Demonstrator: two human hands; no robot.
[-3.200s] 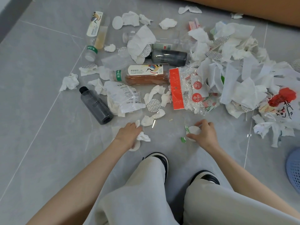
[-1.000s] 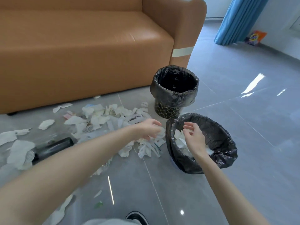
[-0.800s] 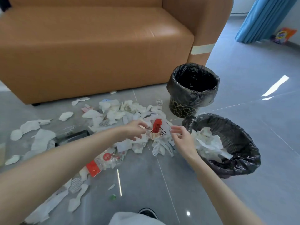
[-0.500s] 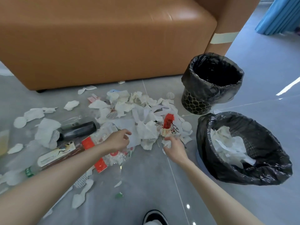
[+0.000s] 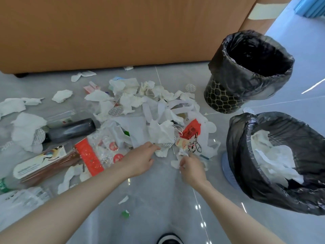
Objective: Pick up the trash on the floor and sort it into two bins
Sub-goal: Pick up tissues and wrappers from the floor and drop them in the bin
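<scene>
On the grey tiled floor (image 5: 158,199), which is glossy and shows small light reflections, lies a wide pile of trash (image 5: 154,110) in front of a brown sofa (image 5: 123,32). A piece of blue curtain (image 5: 313,6) is visible in the top right corner. Most of the pile is torn white paper and tissue. At its left side lie a dark bottle (image 5: 70,129), a tea bottle (image 5: 44,166) with brown liquid, and a clear wrapper (image 5: 93,155) with a red strip. A small green scrap (image 5: 125,213) lies alone, nearer to the person, and the tip of a shoe (image 5: 169,240) shows at the bottom edge.

Two bins with black liners stand at the right, close to each other. The far bin (image 5: 228,95) looks dark inside; the near bin (image 5: 246,164) holds white paper (image 5: 274,155).

Both hands are at the near edge of the pile, just beside each other. The left hand (image 5: 140,161) has bent fingers whose tips touch a crumpled tissue (image 5: 161,150); I cannot tell if it grips it. The right hand (image 5: 191,168) pinches a small white scrap (image 5: 182,154) with curled fingers, just below a plastic bag (image 5: 190,131) with red print. The near bin is to the right of this hand.
</scene>
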